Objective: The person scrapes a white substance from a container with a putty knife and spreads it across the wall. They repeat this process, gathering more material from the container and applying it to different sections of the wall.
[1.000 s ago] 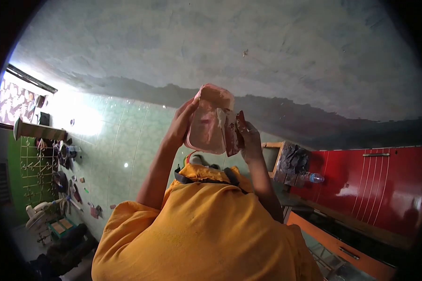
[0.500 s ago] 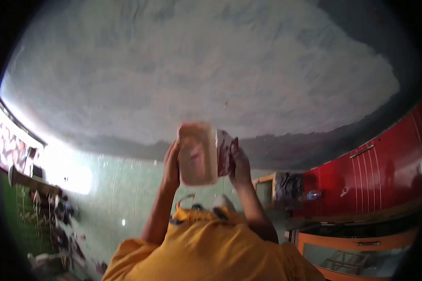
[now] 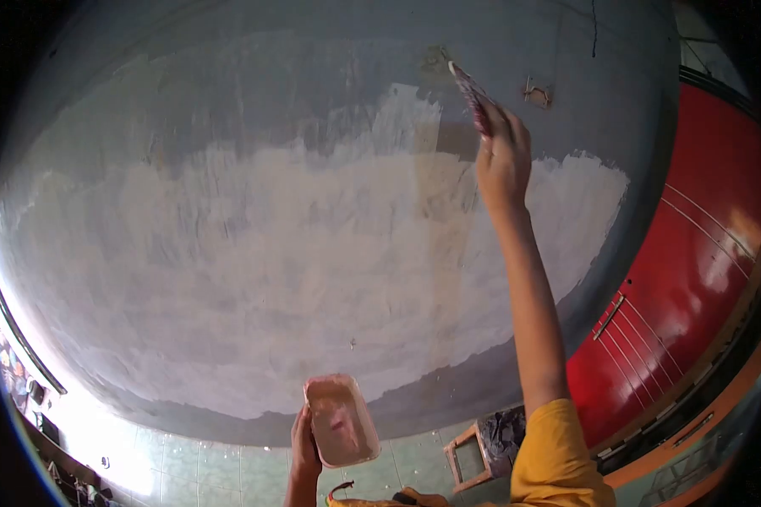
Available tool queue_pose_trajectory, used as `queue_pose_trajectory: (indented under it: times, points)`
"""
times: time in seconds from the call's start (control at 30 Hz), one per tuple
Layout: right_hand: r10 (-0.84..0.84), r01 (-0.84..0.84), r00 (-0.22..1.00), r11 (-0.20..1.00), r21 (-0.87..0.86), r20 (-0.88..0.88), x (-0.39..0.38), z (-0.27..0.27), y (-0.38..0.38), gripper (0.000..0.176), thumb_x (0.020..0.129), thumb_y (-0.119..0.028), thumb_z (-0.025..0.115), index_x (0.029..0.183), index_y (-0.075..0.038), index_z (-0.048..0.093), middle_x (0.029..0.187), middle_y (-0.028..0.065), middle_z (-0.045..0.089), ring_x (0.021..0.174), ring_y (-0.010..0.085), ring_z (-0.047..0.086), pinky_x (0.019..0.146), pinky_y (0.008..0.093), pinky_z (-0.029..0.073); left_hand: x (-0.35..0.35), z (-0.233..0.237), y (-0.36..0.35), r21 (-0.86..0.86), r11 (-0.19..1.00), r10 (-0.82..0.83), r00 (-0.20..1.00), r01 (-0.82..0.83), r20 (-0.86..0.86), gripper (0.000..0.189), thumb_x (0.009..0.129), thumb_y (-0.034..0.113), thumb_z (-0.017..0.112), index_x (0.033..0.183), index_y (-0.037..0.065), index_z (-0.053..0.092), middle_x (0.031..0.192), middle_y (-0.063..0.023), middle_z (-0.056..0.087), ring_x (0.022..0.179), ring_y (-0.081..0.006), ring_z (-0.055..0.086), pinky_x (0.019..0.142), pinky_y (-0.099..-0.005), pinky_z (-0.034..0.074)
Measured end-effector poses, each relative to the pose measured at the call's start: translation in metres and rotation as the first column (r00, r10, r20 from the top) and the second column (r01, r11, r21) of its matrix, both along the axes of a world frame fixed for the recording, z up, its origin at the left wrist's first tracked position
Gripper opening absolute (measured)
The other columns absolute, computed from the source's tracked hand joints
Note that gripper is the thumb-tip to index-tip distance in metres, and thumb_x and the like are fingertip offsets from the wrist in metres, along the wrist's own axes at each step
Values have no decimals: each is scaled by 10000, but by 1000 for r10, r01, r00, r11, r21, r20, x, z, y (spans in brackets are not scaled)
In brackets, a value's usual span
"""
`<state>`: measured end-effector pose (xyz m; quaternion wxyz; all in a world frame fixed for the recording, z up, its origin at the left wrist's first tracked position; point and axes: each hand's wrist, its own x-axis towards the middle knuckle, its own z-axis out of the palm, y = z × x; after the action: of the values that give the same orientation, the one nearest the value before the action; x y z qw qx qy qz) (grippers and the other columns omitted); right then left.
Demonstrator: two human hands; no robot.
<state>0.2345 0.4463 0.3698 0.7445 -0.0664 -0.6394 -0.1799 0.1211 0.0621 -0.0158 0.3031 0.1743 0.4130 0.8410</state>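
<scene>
My left hand [image 3: 304,441] is closed around the left side of a rectangular plastic tub [image 3: 365,427], tilted so its inside shows, with a pinkish smear on the bottom. High up against the wall, my right hand [image 3: 505,165] grips a paintbrush [image 3: 472,95] with a maroon, paint-stained handle. Its pale tip points up and left at the grey wall surface; whether it touches cannot be made out. Below the brush spreads a broad whitish coat [image 3: 313,245] with ragged upper edges on the grey wall [image 3: 254,76].
A small hole or box with wires [image 3: 536,92] sits in the wall right of the brush. Red glossy cabinets [image 3: 693,211] stand along the right. A wooden stool-like frame [image 3: 465,456] and dark bag [image 3: 503,435] are on the green tiled floor [image 3: 220,469]. Bright light enters at lower left.
My right hand has left the tub's side and risen far up the wall with the paintbrush. The left hand keeps the tub, now lower in view. The view has tilted upward.
</scene>
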Motion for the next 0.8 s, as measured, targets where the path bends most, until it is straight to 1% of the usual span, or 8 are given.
queue_pose_trajectory:
  times: [0.1,0.2,0.37,0.43,0.5,0.57,0.73,0.8]
  points:
    - [-312,297,942,947,122,125,-37,11,49,479,935,-55,566,1413,-77,573,1429,88,570,1246,301,572,1050,473,444,-2,-10,1,14,999,-45,998,44,33,444,1077,365,467,1375,41,529,1227,-52,627,1129,-159,600,959,-326,496]
    - [-303,287,921,953,98,243,-60,-38,53,472,939,-72,551,1410,-68,573,1476,103,539,1288,299,551,1081,465,426,0,-17,7,7,1000,7,998,-7,64,460,1074,379,471,1377,38,526,1215,-55,630,1107,-158,606,940,-322,505]
    - [-166,155,927,986,59,336,-32,-109,35,501,899,5,586,1395,-66,590,1369,147,638,1249,332,603,1032,446,477,1,-28,5,-5,1000,11,997,-10,73,470,1076,381,464,1377,26,527,1202,-61,633,1091,-159,610,930,-315,510]
    - [-57,46,972,998,51,227,-23,-55,29,459,905,6,583,1357,-66,614,1286,152,682,1182,345,644,1006,435,505,2,-27,7,1,1000,20,998,-20,65,471,1076,379,464,1378,23,527,1201,-61,633,1092,-160,610,929,-314,509]
    - [-115,117,965,993,5,235,-19,20,14,432,914,9,578,1335,-76,626,1275,152,683,1170,341,650,984,423,528,1,-30,6,0,999,41,998,-41,49,470,1076,374,466,1379,19,526,1201,-61,633,1090,-159,611,925,-312,510]
    - [-132,105,973,983,150,187,-34,68,29,428,914,15,571,1325,-87,634,1274,144,685,1179,330,647,983,427,534,5,-21,11,-6,999,49,998,-49,32,466,1076,367,468,1381,19,524,1203,-61,632,1092,-160,610,927,-315,510]
    - [-183,117,924,971,207,335,-55,-30,27,377,915,-38,567,1282,-37,652,1278,195,671,1165,351,645,951,413,542,-3,-28,11,-27,996,82,994,-81,72,467,1073,353,478,1396,16,513,1211,-63,628,1109,-162,609,946,-320,508]
    - [-127,65,894,986,155,429,-43,-73,7,443,888,22,610,1312,-99,644,1221,167,702,1135,298,674,925,388,562,-8,-30,4,-53,998,46,996,-42,72,470,1071,351,482,1399,16,510,1212,-62,627,1117,-164,609,954,-324,508]
